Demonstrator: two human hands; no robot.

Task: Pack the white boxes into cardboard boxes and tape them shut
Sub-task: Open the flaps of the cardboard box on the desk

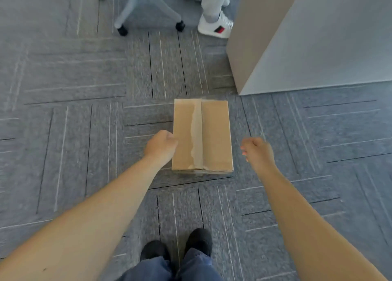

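Note:
A closed cardboard box (214,136) lies on the grey carpet in front of me, with a strip of clear tape along its top seam. My left hand (160,145) is at the box's left side with its fingers curled under, out of sight; whether it touches the box I cannot tell. My right hand (257,151) hovers a short way right of the box, fingers loosely curled, holding nothing. No white boxes are in view.
A grey cabinet or desk panel (297,37) stands at the back right. An office chair base (148,11) on castors and another person's white shoe (216,26) are at the back. My own feet (178,249) stand just behind the box.

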